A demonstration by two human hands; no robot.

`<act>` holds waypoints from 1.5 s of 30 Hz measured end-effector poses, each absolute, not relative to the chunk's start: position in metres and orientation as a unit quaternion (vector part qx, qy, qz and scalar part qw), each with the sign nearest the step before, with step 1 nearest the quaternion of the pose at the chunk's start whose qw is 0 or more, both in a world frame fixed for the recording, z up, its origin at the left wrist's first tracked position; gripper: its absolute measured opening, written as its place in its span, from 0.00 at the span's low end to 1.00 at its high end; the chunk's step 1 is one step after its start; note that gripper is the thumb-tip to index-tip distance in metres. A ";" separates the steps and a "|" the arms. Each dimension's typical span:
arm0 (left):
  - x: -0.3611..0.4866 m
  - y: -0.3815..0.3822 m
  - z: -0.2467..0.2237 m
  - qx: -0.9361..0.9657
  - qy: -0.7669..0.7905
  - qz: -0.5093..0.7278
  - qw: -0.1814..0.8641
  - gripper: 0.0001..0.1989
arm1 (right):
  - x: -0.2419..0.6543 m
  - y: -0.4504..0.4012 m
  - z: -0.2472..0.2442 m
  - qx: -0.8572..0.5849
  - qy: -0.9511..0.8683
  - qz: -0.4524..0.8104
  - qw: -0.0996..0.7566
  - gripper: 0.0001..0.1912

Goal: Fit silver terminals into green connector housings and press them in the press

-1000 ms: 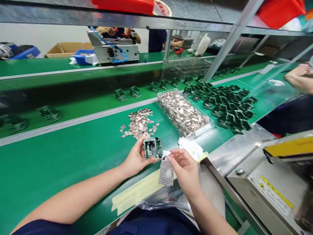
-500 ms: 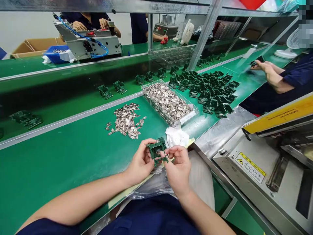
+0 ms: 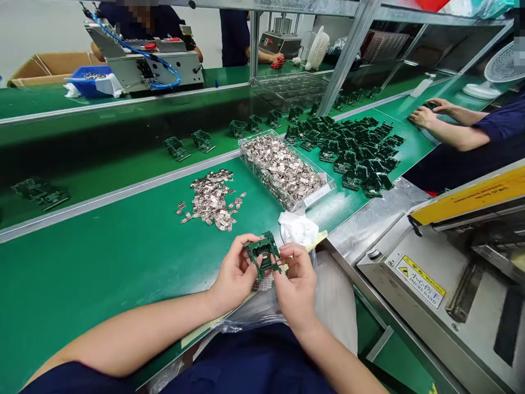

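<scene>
Between both hands, above the bench's front edge, I hold a dark green plastic frame (image 3: 266, 249) with a rectangular opening. My left hand (image 3: 235, 273) grips its left side, thumb at the lower part. My right hand (image 3: 298, 279) grips the right side with thumb and fingers. Whether a small metal piece is in my fingers is hidden. Just below the frame, several small metal clips (image 3: 263, 283) show in part. A loose heap of such clips (image 3: 213, 200) lies ahead on the green bench, and a clear plastic box (image 3: 315, 196) full of them stands behind to the right.
A large pile of green frames (image 3: 353, 153) spreads to the right, and several stand in a row on the belt (image 3: 135, 158). White cloth (image 3: 297, 227) lies by my right hand. A machine with a warning label (image 3: 420, 282) stands at right. Co-workers' hands (image 3: 429, 112) work nearby.
The green frame has tilted a little in my hands, and its opening shows more clearly. The co-worker at right has moved both hands down onto the bench. My view has shifted slightly.
</scene>
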State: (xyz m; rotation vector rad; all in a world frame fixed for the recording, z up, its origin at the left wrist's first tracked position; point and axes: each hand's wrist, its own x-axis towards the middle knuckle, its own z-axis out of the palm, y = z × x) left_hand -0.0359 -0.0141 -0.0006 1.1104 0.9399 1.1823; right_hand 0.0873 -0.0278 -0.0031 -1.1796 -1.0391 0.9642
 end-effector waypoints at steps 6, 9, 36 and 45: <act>-0.036 -0.015 0.001 0.497 0.439 0.507 0.551 0.15 | 0.091 -0.025 0.009 -0.511 -0.388 0.489 0.591 0.11; -0.036 -0.016 0.001 0.495 0.433 0.500 0.563 0.15 | 0.092 -0.026 0.007 -0.505 -0.373 0.505 0.592 0.12; -0.018 0.019 -0.031 0.641 0.511 0.450 0.354 0.19 | 0.102 -0.069 -0.070 -0.487 -0.504 0.574 0.424 0.23; -0.012 0.010 -0.023 0.680 0.505 0.432 0.309 0.19 | 0.109 -0.070 -0.084 -0.473 -0.623 0.458 0.423 0.20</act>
